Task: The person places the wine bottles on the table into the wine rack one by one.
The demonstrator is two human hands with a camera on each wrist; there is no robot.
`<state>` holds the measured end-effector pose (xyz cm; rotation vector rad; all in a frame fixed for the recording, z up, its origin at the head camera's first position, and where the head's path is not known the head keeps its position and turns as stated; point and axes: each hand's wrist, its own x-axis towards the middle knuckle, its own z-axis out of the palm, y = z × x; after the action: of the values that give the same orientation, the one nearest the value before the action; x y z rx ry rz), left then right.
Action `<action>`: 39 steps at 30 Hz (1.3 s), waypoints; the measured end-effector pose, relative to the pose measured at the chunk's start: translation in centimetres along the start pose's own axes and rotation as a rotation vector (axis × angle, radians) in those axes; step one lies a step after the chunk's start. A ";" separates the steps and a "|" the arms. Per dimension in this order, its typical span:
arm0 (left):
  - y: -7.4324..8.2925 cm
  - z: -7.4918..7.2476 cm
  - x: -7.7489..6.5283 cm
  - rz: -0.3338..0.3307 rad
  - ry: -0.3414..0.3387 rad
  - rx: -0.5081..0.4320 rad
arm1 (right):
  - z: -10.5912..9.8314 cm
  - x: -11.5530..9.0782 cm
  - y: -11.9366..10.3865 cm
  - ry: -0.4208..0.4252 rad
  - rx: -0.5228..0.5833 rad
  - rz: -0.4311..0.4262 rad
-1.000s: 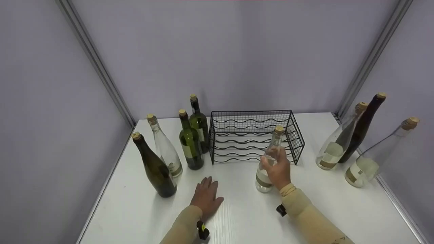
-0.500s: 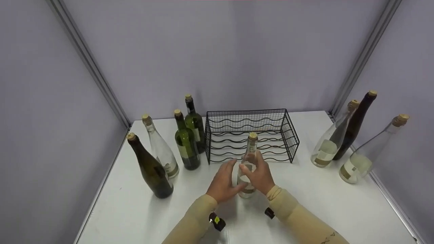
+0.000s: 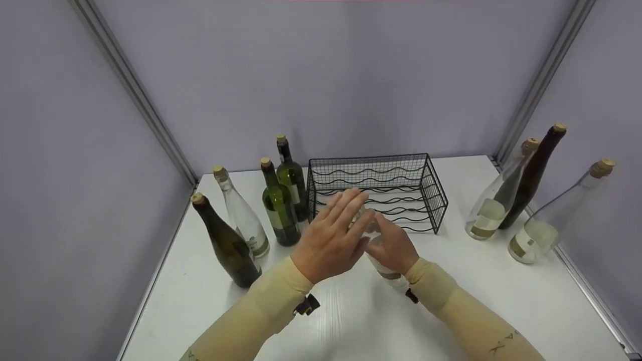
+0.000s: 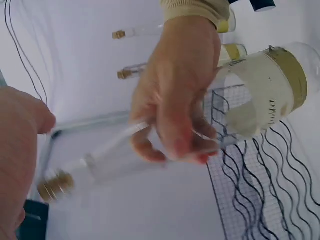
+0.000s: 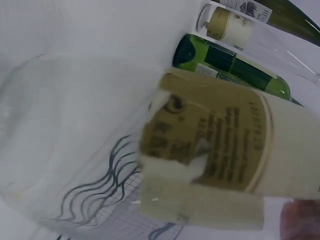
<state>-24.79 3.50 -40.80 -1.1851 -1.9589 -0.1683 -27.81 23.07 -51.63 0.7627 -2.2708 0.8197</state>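
A clear glass bottle (image 3: 387, 272) with a cream and gold label leans between my hands in the head view. My right hand (image 3: 396, 246) grips it around the upper body; the left wrist view shows those fingers (image 4: 146, 148) curled about the glass. The bottle's cork (image 4: 56, 186) points away from its base there. My left hand (image 3: 333, 239) is held up at the bottle's top, fingers extended, covering the neck and cork in the head view. From the left wrist, a gap separates it from the cork. The right wrist view is filled by the bottle's label (image 5: 210, 135).
Behind the hands stands a black wire rack (image 3: 441, 200) with wavy rails. To its left are two green bottles (image 3: 280, 213), a clear bottle (image 3: 246, 215) and a dark bottle (image 3: 228, 245). At right stand two clear bottles (image 3: 536, 235) and a brown bottle (image 3: 531, 180).
My right hand has carried the clear bottle leftward from the right, and it now tilts. My left hand has risen from the table, first beside the bottle, then up to its top.
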 end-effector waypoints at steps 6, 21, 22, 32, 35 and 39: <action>1.5 0.2 1.2 0.079 -0.468 0.294 | 0.0 -0.2 -1.2 -0.207 -0.175 -0.065; 1.9 4.0 -0.2 -0.148 -0.870 0.390 | 1.0 -0.5 -2.4 -0.401 -0.027 -0.032; 1.9 4.2 -0.4 -0.145 -0.882 0.393 | 1.0 -0.5 -2.4 -0.406 -0.002 -0.024; 0.4 4.5 -4.1 -0.269 -0.661 0.263 | -1.8 -1.2 0.5 -0.460 0.089 0.197; -0.3 4.1 -5.2 -0.343 -0.692 0.195 | -3.8 -0.6 3.0 -0.391 0.043 0.335; -0.7 4.1 -6.8 -0.465 -0.732 0.073 | -6.5 0.4 7.3 -0.242 -0.078 0.485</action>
<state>-26.20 0.51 -48.05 -0.7711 -2.8397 0.1224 -30.79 32.24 -49.84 0.2828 -2.7411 0.8797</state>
